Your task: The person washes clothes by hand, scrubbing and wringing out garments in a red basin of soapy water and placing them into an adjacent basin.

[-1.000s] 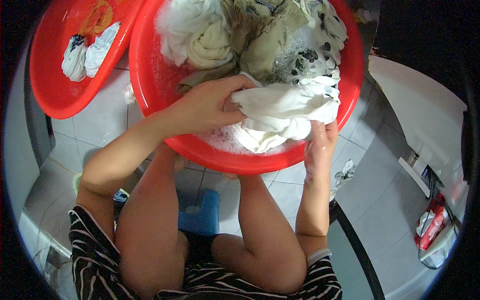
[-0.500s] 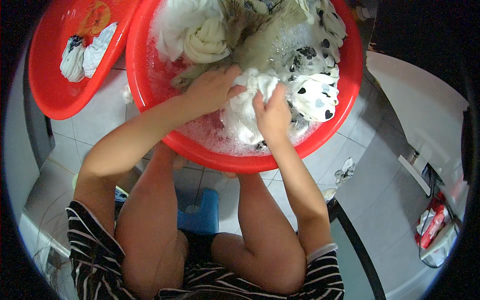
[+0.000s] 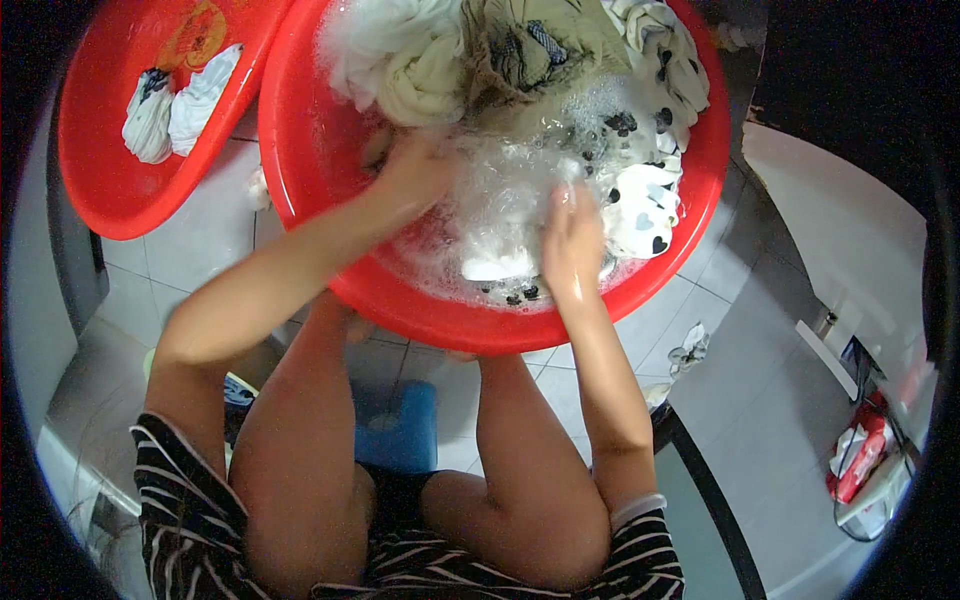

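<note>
A large red basin [image 3: 300, 190] of sudsy water and soaking clothes stands before my knees. My left hand [image 3: 418, 168] is at the water in its left half, smeared by motion, so its fingers cannot be made out. My right hand [image 3: 574, 240] is stretched out with its fingers pointing away from me, suds on the fingertips. Between the two hands a white cloth [image 3: 500, 262] lies mostly under the foam. Right of my right hand is a white cloth with dark and grey hearts [image 3: 640, 215]. Beyond my hands lie a khaki garment [image 3: 535, 60] and a cream bundled cloth [image 3: 420, 88].
At the far left a second red basin [image 3: 110, 205] holds two wet white cloths [image 3: 200, 98]. A blue stool [image 3: 415, 425] shows between my legs on the tiled floor [image 3: 200, 235]. To the right are a white curved panel [image 3: 820, 200] and a red package [image 3: 862, 455].
My hands have let the bunched white cloth down into the water and moved apart, my right hand shifting right. The water between them is churned and foamy. The khaki garment shows more.
</note>
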Demonstrator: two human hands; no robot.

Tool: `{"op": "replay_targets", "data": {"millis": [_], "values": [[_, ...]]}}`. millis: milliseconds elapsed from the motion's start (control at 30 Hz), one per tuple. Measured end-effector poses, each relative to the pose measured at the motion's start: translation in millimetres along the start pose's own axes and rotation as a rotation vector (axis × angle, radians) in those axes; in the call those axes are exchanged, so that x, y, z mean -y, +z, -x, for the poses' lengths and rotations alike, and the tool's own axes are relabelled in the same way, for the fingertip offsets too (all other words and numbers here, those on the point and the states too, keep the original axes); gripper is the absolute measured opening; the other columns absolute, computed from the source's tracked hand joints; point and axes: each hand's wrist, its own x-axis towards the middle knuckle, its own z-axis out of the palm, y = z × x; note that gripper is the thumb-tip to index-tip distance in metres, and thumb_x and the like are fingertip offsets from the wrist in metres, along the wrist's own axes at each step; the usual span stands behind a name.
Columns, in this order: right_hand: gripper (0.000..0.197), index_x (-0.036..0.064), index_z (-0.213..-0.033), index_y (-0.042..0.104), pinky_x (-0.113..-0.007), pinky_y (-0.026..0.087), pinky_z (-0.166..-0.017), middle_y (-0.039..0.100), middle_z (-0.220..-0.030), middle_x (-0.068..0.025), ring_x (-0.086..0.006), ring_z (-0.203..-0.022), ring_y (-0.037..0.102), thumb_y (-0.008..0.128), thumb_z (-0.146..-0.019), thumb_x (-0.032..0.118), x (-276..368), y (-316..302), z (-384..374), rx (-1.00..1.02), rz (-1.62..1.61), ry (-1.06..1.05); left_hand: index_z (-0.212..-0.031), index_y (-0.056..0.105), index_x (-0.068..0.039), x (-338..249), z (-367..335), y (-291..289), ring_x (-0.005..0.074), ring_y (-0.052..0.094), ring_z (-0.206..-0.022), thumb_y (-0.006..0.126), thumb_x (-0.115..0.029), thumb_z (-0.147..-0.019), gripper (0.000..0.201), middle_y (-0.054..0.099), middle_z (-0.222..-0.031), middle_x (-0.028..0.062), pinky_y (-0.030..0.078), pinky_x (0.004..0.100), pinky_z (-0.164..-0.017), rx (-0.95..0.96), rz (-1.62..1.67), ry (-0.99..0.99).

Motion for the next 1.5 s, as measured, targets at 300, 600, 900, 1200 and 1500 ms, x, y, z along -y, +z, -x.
{"op": "replay_targets", "data": {"millis": [300,600,900,1200,1500], "values": [[0.015,0.0002,-0.094,0.059,-0.036,0.045,-0.07,0.06,-0.086,-0.0153,-0.0276,-0.077,0.059,0.055,-0.084,0.011,64.1,-64.6,51.6,0.263,-0.517,-0.383,-0.13,0.043,-0.008,-60.2,60.6,6.2,0.0182,0.054,-0.108,0.052,-0.039,-0.092,0.05,0.056,-0.119,0.006,0.044,0.0353,-0.093,0.328,0.935,-0.65],[0.028,0.0026,-0.109,0.056,-0.027,0.045,-0.077,0.058,-0.096,-0.0052,-0.0126,-0.086,0.055,0.064,-0.083,0.008,32.0,-46.4,36.4,0.488,-0.758,0.366,-0.126,0.045,-0.005,-89.8,87.9,7.4,0.01,0.054,-0.088,0.06,-0.018,-0.089,0.042,0.055,-0.098,0.0014,0.045,0.0238,-0.075,0.134,0.404,-0.23],[0.029,0.0062,-0.12,0.048,-0.033,0.043,-0.093,0.056,-0.118,-0.0054,-0.0166,-0.109,0.054,0.049,-0.094,0.02,12.3,-57.8,39.8,0.002,-1.298,0.624,-0.124,0.048,-0.003,-74.5,75.9,-13.5,0.0124,0.054,-0.103,0.051,-0.02,-0.093,0.036,0.058,-0.113,0.005,0.041,0.0283,-0.091,-0.048,0.651,-0.214],[0.039,0.0021,-0.122,0.044,-0.026,0.046,-0.066,0.055,-0.092,-0.0037,-0.0094,-0.076,0.053,0.059,-0.085,0.006,-7.2,-40.6,29.7,0.031,-0.662,0.45,-0.117,0.047,-0.002,-82.6,80.7,-22.0,0.0317,0.055,-0.104,0.052,-0.03,-0.085,0.042,0.054,-0.115,0.0169,0.045,0.0425,-0.084,-0.159,-0.722,-0.138],[0.048,-0.0052,-0.113,0.037,-0.049,0.044,-0.076,0.056,-0.091,-0.0306,-0.0464,-0.085,0.055,0.059,-0.079,0.022,-16.8,48.8,3.2,0.249,0.055,0.205,-0.12,0.044,0.009,-68.0,10.7,-5.2,0.0419,0.054,-0.103,0.05,-0.05,-0.084,0.069,0.051,-0.115,0.0301,0.044,0.0462,-0.087,0.373,-1.091,-0.407]]}}
